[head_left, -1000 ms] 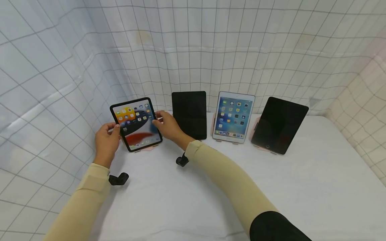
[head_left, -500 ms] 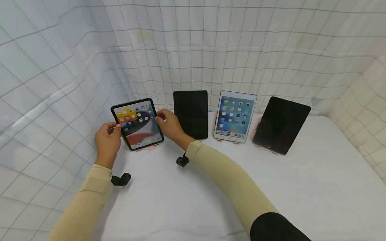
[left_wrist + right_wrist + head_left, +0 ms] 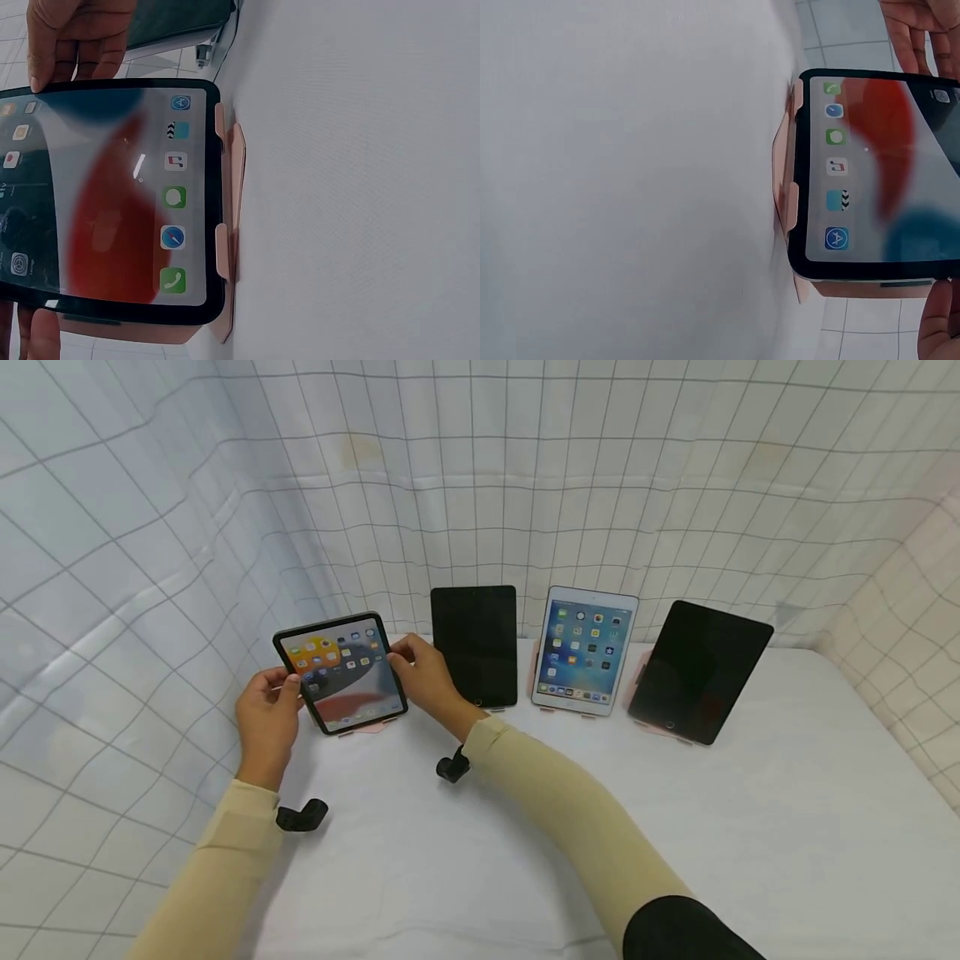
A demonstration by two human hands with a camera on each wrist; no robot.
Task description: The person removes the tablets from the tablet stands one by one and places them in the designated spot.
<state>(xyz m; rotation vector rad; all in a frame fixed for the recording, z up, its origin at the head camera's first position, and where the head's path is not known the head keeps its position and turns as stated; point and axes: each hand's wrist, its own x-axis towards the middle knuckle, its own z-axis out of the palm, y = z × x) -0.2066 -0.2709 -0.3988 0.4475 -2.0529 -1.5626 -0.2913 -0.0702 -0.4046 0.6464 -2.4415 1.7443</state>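
Observation:
At the left of the head view, a black-framed tablet point(image 3: 341, 672) with a lit home screen leans on a pink stand point(image 3: 237, 232). My left hand point(image 3: 266, 722) holds its left edge, thumb at the front. On the opposite edge, my right hand point(image 3: 429, 681) pinches the frame between thumb and fingers. Two small pink lips of the stand hook over the tablet's bottom edge in both wrist views. Most of the stand is hidden behind the tablet.
Right of my right hand stands a dark-screened tablet point(image 3: 480, 647). Beyond it are a white tablet point(image 3: 583, 652) with a lit screen and another dark tablet point(image 3: 699, 672), both on pink stands. A gridded white curtain point(image 3: 480, 485) backs the white-covered table point(image 3: 525, 860).
The held tablet's top edge has dropped and moved back a little, so it leans further back. Both hands keep their hold on its sides. The head view has shifted slightly.

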